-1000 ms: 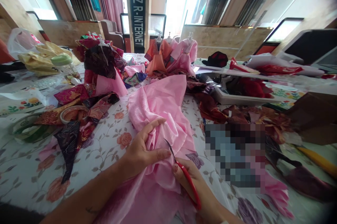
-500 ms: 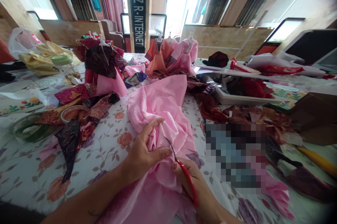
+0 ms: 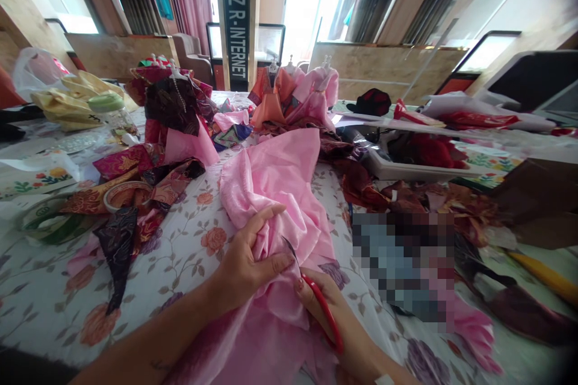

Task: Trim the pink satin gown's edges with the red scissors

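Pink satin cloth (image 3: 284,174) lies bunched across the middle of the table and runs down toward my body. My left hand (image 3: 246,267) grips a fold of it, thumb and fingers pressing the fabric. Just to the right, my right hand (image 3: 327,306) is closed on the red handles of a pair of scissors (image 3: 326,306). The dark blades point up and left against the cloth, near my left thumb. Part of the scissors is hidden by my hand and the fabric.
Dressed doll figures stand at the back, in dark (image 3: 169,96), orange (image 3: 273,102) and pink cloth (image 3: 316,93). Patterned scraps and green tape (image 3: 49,222) lie left, with a lidded jar (image 3: 112,114) behind. At right are a white tray (image 3: 415,173) and fabric pieces (image 3: 524,313).
The scissor blades look closer together than before. My hands have hardly moved, and the cloth keeps nearly the same shape.
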Available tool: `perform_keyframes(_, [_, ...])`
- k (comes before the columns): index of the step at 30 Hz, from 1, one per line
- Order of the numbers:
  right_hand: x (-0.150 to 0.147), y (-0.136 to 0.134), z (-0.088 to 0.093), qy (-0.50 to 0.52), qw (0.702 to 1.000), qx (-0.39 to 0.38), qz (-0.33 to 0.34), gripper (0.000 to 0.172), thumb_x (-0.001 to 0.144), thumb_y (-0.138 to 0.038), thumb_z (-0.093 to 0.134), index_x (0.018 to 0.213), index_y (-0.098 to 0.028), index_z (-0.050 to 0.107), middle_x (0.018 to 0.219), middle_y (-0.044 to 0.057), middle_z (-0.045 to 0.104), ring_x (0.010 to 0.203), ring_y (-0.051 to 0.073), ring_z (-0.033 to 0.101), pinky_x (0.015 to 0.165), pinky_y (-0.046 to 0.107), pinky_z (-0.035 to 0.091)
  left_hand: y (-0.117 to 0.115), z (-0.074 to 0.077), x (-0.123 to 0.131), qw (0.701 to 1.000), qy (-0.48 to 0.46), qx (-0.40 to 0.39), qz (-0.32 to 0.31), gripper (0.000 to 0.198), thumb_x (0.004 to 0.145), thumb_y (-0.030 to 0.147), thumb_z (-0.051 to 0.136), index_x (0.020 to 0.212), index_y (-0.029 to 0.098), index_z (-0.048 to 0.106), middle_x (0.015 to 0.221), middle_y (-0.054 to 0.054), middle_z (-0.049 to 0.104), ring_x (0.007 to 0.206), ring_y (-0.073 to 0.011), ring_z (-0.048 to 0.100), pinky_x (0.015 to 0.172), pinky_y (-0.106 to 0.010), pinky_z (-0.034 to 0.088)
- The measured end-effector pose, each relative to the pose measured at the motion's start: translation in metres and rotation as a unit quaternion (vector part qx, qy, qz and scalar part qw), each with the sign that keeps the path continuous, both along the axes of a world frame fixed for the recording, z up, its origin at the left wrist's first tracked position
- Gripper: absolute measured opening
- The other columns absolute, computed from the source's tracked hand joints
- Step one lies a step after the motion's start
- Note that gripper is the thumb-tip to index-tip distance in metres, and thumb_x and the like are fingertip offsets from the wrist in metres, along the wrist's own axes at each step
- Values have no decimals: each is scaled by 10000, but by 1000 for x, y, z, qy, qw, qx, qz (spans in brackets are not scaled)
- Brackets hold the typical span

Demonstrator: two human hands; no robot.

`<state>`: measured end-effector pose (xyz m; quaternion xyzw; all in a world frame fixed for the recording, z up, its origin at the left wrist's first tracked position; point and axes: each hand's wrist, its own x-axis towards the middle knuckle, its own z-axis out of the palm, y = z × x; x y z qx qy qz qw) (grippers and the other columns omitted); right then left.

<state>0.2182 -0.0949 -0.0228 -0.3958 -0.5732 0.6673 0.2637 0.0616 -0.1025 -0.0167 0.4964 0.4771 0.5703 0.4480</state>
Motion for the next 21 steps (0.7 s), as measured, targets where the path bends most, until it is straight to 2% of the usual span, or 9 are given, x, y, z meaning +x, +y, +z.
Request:
perform_keyframes(3, [2,3,0,-21,999,36,-2,587,653,-774,549,638,-190,600,640,26,489,614,178,435,528,266,383,0,1,-1,999,-21,-14,-23,647,656,244,772,1263,220,551,1368,-37,528,1348,-273,362,1102,-304,342])
perform_keyframes(6, [3,4,-3,-23,998,57,4,552,699,-720,557,714,-181,679,695,51,549,685,211,494,601,293,444,-1,2,-2,997,-43,-33,-50,661,637,241,784,1259,243,558,1358,-15,537,1337,-284,376,1082,-315,375])
perform_keyframes(11, [5,3,-2,-36,997,68,-3,505,724,-681,565,771,-200,709,743,60,574,715,223,510,610,300,458,0,2,-3,997,-41,-29,-60,672,619,233,799,1249,258,567,1374,-19,522,1353,-295,353,1086,-341,379])
perform_keyframes(21, [6,4,-11,-21,997,69,6,563,726,-726,533,695,-177,651,666,36,513,641,180,449,554,269,400,0,3,-5,996,-13,-40,-79,689,632,262,805,1265,250,532,1413,-39,475,1381,-270,306,1124,-365,316])
